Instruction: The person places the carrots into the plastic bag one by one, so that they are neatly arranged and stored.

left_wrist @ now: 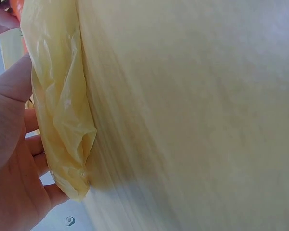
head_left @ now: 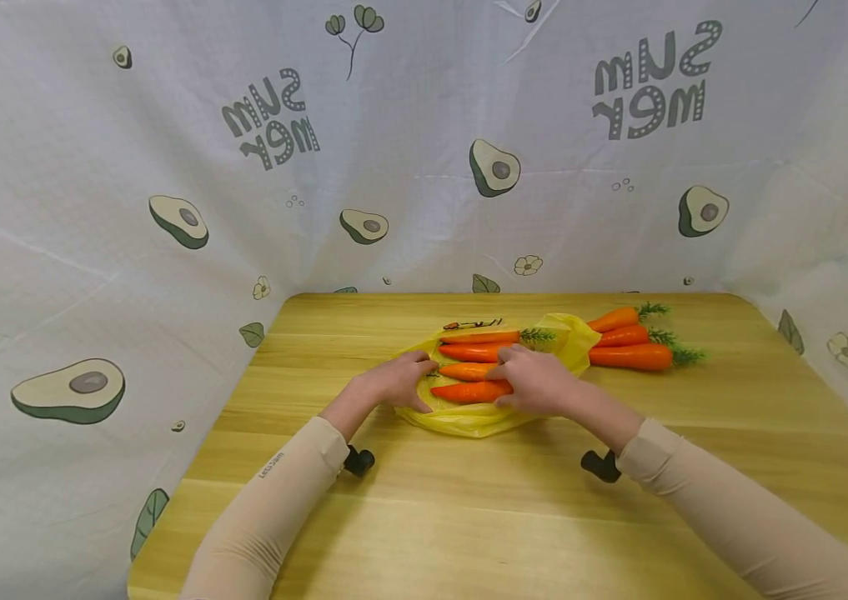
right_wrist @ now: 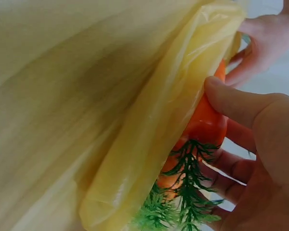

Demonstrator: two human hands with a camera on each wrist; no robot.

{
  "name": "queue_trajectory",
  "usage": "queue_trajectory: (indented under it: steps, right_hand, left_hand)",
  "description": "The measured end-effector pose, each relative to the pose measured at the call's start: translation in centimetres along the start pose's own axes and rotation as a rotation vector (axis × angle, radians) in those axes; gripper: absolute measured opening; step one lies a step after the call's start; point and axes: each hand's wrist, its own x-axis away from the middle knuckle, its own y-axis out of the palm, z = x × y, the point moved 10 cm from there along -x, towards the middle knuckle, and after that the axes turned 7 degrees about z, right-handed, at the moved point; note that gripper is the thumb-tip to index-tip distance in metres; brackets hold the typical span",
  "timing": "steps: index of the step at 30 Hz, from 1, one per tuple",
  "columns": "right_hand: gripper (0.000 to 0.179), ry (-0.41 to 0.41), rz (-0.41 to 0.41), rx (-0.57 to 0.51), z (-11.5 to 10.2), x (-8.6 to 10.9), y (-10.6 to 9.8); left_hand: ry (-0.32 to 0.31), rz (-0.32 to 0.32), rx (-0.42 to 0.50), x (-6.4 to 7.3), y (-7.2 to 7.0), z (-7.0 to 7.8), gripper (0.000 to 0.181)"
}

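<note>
A yellow plastic bag (head_left: 469, 423) lies spread on the table with several orange carrots in it, side by side. My right hand (head_left: 539, 382) is over the bag's right part and grips the nearest carrot (head_left: 464, 392), thumb on its near side. In the right wrist view that carrot (right_wrist: 207, 118) has green leaves at its thick end, and the fingers lie partly hidden behind it. At the bag's left edge is my left hand (head_left: 397, 381), its thumb and fingers spread apart. In the left wrist view the fingers pass behind the crumpled bag edge (left_wrist: 62, 120).
More carrots (head_left: 629, 357) with leafy tops lie on the wooden table (head_left: 461, 517), right of the bag. Behind and beside the table hangs a white sheet (head_left: 424, 167) with avocado prints.
</note>
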Motion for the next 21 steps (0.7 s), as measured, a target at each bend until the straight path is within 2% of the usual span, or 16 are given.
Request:
queue_trajectory:
  steps: [6,16,21]
  right_hand:
    - [0.035,0.003,0.059,-0.018,-0.1,0.2,-0.1]
    - [0.015,-0.05,0.168,-0.006,-0.5,0.6,-1.1]
    - [0.015,-0.098,0.217,0.004,-1.4,0.9,-1.2]
  left_hand:
    - [-0.007,-0.006,-0.005,-0.1,0.0,0.0,0.086]
    - [-0.009,-0.011,-0.017,-0.1,0.0,0.0,0.086]
    - [-0.007,-0.014,-0.02,-0.1,0.0,0.0,0.087]
